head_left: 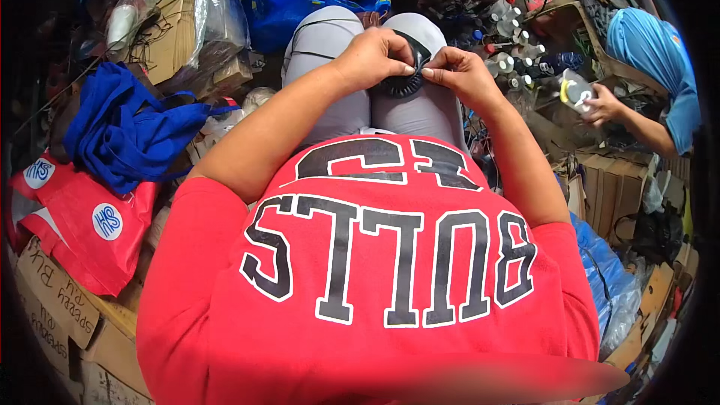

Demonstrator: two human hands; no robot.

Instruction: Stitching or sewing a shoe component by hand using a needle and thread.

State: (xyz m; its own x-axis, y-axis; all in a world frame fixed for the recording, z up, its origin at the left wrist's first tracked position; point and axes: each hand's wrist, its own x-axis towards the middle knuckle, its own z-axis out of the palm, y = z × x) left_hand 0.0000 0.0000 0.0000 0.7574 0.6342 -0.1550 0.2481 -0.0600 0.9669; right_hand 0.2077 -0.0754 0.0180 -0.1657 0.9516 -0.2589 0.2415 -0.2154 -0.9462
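Observation:
A black rounded piece (403, 84) with a ribbed, comb-like edge rests on my right thigh near the knee; its exact kind I cannot make out. My left hand (379, 54) is closed, with thumb and index finger pinching at its upper part. From the other side my right hand (463, 79) pinches the same piece close by, fingertips nearly touching the left ones. Whether a thin strand lies between the fingertips is too small to tell. Light grey trousers (330, 97) cover my legs, with a dark cord looped around the left knee.
A blue bag (300, 7) lies beyond my knees. Several plastic bottles (517, 52) are heaped right of my legs. Farther right, another person's hand (604, 105) holds a grey and yellow object. Blue cloth (135, 131), a red bag (90, 225) and cardboard boxes (56, 304) sit at left.

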